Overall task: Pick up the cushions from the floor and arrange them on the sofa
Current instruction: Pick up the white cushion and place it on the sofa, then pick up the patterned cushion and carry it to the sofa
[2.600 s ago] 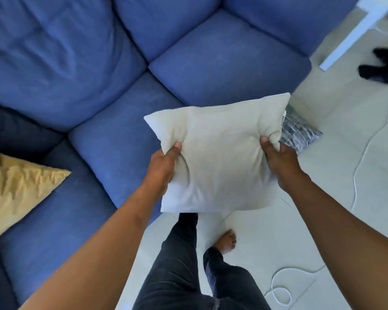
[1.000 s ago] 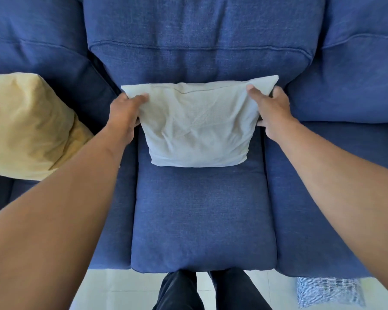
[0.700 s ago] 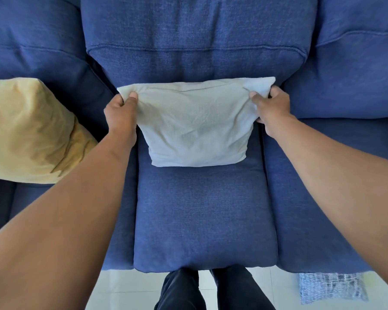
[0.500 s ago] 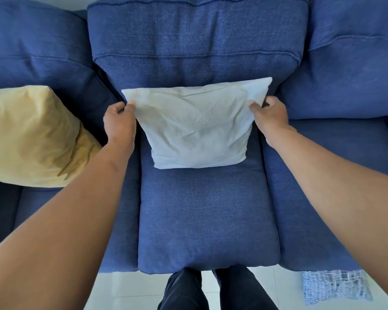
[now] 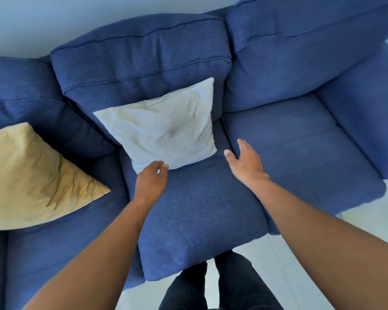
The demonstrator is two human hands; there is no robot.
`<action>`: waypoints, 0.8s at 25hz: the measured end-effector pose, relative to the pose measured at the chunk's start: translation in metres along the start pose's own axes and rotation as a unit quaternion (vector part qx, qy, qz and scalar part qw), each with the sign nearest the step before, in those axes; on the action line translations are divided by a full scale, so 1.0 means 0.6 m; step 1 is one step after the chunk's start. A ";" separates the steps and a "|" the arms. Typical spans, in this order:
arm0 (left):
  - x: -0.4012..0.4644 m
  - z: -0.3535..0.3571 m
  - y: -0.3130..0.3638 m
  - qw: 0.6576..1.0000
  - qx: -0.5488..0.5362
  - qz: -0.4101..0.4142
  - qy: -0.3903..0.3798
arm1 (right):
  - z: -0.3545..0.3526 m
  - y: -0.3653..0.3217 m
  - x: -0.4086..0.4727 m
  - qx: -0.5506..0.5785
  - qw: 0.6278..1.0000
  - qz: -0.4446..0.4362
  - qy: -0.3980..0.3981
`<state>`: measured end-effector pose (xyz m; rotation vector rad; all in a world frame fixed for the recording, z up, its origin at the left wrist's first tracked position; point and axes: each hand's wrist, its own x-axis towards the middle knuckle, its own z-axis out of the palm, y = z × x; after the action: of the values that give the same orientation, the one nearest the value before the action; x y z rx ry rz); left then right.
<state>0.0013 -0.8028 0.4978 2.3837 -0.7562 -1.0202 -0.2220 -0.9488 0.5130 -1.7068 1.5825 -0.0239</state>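
A white cushion [image 5: 166, 126] leans against the back of the blue sofa [image 5: 199, 209], standing on the middle seat. A yellow cushion [image 5: 29, 175] rests on the left seat. My left hand [image 5: 150, 182] hovers just below the white cushion's lower left corner, fingers loosely curled, holding nothing. My right hand [image 5: 244, 162] is to the right of the cushion's lower right corner, over the seam between the middle and right seats, fingers spread, holding nothing. Neither hand touches the cushion.
The sofa's right seat [image 5: 300, 153] and its armrest [image 5: 363, 108] hold nothing. Pale tiled floor [image 5: 300, 265] shows in front of the sofa. My dark trouser legs [image 5: 211, 285] stand against the middle seat's front edge. A light wall [image 5: 76, 19] is behind.
Both hands have let go of the white cushion's top corners and drawn back toward me. The cushion stays propped on the middle seat. The view has tilted and pulled back.
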 end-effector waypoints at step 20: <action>-0.399 0.588 0.302 0.836 0.340 0.356 -0.245 | -0.242 0.656 -0.361 -0.019 0.978 0.186 0.094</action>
<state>-0.4597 -0.8500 0.5025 1.9631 -2.3087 -1.1263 -0.6712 -0.8039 0.5027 -1.4440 2.0356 0.0343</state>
